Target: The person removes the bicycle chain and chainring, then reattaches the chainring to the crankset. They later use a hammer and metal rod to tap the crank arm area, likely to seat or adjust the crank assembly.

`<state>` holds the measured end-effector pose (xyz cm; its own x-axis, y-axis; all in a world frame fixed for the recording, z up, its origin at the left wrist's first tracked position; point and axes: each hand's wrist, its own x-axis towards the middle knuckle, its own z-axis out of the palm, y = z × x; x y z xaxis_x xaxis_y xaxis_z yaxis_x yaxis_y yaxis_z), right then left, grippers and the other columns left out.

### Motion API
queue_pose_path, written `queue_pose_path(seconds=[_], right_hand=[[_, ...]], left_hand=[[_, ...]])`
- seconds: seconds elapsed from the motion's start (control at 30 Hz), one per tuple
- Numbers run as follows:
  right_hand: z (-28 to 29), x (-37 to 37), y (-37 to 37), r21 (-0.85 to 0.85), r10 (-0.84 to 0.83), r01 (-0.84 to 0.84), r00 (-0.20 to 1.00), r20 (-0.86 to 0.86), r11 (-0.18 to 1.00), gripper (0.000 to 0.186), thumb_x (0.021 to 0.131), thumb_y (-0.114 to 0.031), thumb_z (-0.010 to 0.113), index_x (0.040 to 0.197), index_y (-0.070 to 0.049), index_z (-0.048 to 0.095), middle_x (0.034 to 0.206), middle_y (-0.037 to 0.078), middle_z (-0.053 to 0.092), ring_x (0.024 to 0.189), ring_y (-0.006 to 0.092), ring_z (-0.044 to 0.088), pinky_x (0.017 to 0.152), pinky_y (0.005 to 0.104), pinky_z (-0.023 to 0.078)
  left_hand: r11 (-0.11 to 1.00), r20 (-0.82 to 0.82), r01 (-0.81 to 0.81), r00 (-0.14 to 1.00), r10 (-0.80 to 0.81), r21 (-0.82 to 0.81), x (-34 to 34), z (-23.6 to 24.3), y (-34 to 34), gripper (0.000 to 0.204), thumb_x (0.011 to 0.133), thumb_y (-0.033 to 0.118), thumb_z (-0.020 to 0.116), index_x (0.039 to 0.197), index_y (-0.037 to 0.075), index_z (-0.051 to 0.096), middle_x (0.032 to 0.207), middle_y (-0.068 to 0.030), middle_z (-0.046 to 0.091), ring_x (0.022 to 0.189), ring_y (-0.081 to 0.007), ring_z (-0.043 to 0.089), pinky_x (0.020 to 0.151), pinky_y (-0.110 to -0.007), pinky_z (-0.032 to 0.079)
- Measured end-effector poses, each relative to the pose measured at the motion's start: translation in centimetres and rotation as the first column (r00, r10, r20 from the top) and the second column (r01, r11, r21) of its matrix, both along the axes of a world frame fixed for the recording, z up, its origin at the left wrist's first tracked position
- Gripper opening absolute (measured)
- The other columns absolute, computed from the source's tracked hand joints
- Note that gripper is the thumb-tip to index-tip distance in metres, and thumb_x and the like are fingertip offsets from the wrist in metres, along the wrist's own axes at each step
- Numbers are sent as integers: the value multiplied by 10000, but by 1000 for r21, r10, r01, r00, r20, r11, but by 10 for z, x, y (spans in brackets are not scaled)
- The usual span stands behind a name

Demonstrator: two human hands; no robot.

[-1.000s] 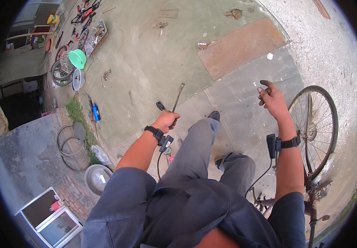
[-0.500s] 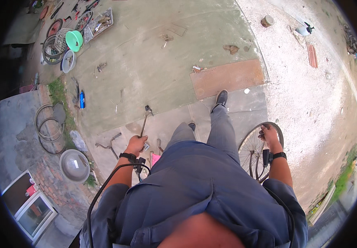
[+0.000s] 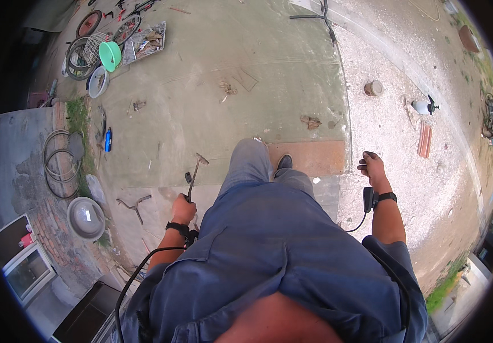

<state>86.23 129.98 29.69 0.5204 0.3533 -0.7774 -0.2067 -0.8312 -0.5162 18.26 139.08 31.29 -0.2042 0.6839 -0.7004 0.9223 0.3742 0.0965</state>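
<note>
My left hand (image 3: pixel 184 210) is closed around the handle of a hammer (image 3: pixel 195 177), its T-shaped head pointing forward above the paving. Beyond my fingers, beside the handle, is a small black object (image 3: pixel 188 177) whose kind I cannot make out. My right hand (image 3: pixel 373 170) hangs over the pale gravel at the right. Its fingers are loosely curled and a little apart, with nothing seen in them. A forked metal bar, like bicycle handlebars (image 3: pixel 136 207), lies on the paving left of my left hand.
A rusty flat board (image 3: pixel 320 155) lies under my shod foot. To the left are a metal basin (image 3: pixel 86 218), loose tires (image 3: pixel 58 171) and a blue bottle (image 3: pixel 108 140). Bicycle parts and a green basin (image 3: pixel 110 56) stand far left. A can (image 3: pixel 374 88) and sprayer (image 3: pixel 424 107) stand on the gravel.
I have stepped forward, one foot now on the board. The spoked wheel by my right hand has left view. The hammer stays in my left hand, its head turned.
</note>
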Motion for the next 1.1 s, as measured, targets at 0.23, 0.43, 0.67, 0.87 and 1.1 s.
queue_pose_path(seconds=[0.23, 0.43, 0.67, 0.87, 1.1], right_hand=[[-5, 29, 230, 74, 232, -232, 973, 14, 970, 403, 994, -272, 621, 1316, -33, 585, 938, 102, 691, 724, 187, 696, 615, 301, 536], [0, 37, 388, -6, 279, -279, 960, -15, 960, 402, 1012, -284, 605, 1320, -27, 578, 958, 109, 697, 715, 190, 693, 613, 302, 531], [2, 49, 587, -27, 440, -442, 897, -43, 897, 406, 1006, -302, 621, 1294, -17, 588, 963, 116, 702, 714, 201, 692, 637, 309, 552], [-41, 58, 816, 39, 616, -615, 786, -50, 788, 376, 1017, -319, 618, 1266, -37, 601, 934, 86, 686, 701, 184, 692, 602, 294, 532], [-61, 1, 1062, 189, 907, -908, 400, 131, 373, 352, 1018, -298, 615, 1258, -40, 618, 916, 63, 686, 687, 163, 687, 609, 291, 523]], left_hand=[[908, 92, -395, 908, 410, -141, 53, -33, 116, 251, 809, 32, 643, 1039, -61, 608, 846, -214, 717, 676, -311, 742, 609, -409, 591], [947, 139, -306, 938, 317, -92, 79, -47, 294, 287, 873, 195, 592, 993, -56, 664, 905, -255, 730, 824, -366, 733, 764, -453, 580], [945, 98, -311, 948, 302, 103, 95, -18, 436, 377, 869, 302, 658, 1026, -38, 698, 985, -259, 726, 974, -418, 698, 879, -486, 547], [807, 124, -590, 802, 584, 23, 116, -21, 506, 389, 843, 306, 697, 990, -53, 711, 956, -264, 729, 949, -406, 710, 842, -461, 546], [686, 55, -727, 684, 727, -22, 163, 9, 555, 358, 833, 273, 699, 947, -65, 714, 876, -242, 729, 855, -368, 717, 775, -434, 547]])
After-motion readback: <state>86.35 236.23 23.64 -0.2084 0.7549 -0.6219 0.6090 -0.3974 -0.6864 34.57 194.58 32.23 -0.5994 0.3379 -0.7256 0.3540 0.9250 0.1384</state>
